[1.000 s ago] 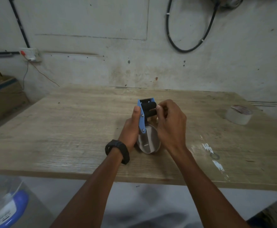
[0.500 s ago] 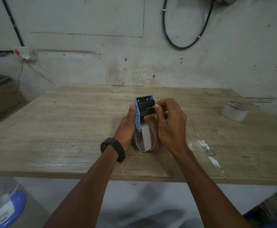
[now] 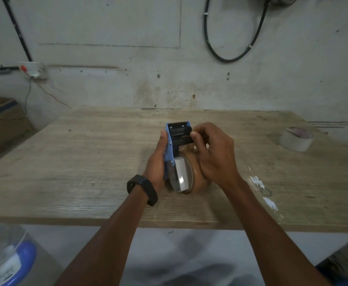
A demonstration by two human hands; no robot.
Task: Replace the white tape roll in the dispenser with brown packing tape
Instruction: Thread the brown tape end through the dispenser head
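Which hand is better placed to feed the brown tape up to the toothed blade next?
The right hand, probably: its fingertips pinch what looks like the brown tape's end at the black roller, just below the blade, while the left hand grips the dispenser's blue frame.

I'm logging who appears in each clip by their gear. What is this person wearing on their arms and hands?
Both forearms are bare, no sleeves or gloves in view. The left hand has a black band round its wrist, like a watch or fitness tracker. The right hand and wrist wear nothing visible.
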